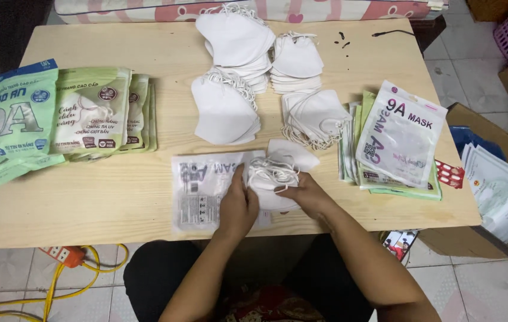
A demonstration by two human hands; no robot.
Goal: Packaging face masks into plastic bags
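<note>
Seen from above, seated at a pale wooden tabletop (117, 203). Left hand (239, 206) pressed down on a clear plastic pouch (197, 191) lying flat near the front edge, fingers curled over its open end; grip narrow, pinching pouch edge and mask together. Right hand (304, 194) closed around a small stack of white face masks (280, 167) with tangled ear loops, grip holding that stack at the pouch mouth, part of the stack still outside the pouch toward the far side.

Just beyond the hands, four piles of loose white masks: one large pile (236, 42) at the far middle, a second (297, 62) beside it to the right, a third (225, 110) nearer on the left, a fourth (316, 119) nearer on the right, loops spilling from its edge.

On the left side, a fanned row of green printed packets (96, 113), with a blue-topped green packet (15, 116) at the outer end, overhanging the edge a little.

On the right side, a stack of flat empty pouches (400, 134), the top one white with purple print, greenish ones beneath.

Beside the tabletop on the right, a cardboard box (498, 197) holding more plastic bags. On the tiled floor below left, an orange power strip (63, 255) with a yellow cable (45, 286).
</note>
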